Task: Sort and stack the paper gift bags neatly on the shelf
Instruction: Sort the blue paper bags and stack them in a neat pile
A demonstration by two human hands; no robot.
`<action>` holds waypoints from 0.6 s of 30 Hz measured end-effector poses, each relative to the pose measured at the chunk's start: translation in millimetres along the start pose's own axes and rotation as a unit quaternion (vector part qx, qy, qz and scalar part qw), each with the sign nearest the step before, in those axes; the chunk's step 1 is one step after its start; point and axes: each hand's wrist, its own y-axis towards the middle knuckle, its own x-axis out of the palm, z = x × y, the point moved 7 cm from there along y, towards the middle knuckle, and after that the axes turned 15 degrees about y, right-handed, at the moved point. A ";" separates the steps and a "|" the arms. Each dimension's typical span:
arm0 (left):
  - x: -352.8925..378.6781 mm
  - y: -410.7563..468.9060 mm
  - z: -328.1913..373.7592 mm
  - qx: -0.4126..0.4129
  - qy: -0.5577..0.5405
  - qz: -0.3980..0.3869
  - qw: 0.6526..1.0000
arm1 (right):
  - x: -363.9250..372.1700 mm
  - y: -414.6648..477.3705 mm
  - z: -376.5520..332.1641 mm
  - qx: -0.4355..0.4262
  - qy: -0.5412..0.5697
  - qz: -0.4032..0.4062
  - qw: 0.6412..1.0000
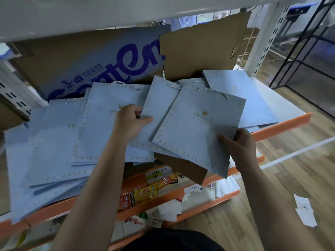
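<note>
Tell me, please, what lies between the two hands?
In the head view, the rear gift bag, gripped by the left hand, and the crowned gift bag overlapping it, pinched by the right hand, fill that stretch.

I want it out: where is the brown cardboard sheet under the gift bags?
Head view, right of centre: the brown cardboard sheet pokes out at the orange shelf edge, beneath the PRINCE gift bag the right hand grips.

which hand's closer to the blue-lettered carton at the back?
Left. The left hand grips a bag just in front of the carton; the right hand holds another bag by its corner, farther forward and well to the carton's right.
</note>
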 end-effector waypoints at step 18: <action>-101.7 -120.9 -121.9 -0.118 -0.018 0.250 0.961 | 133.5 -66.8 -38.6 -0.014 0.161 -0.185 0.969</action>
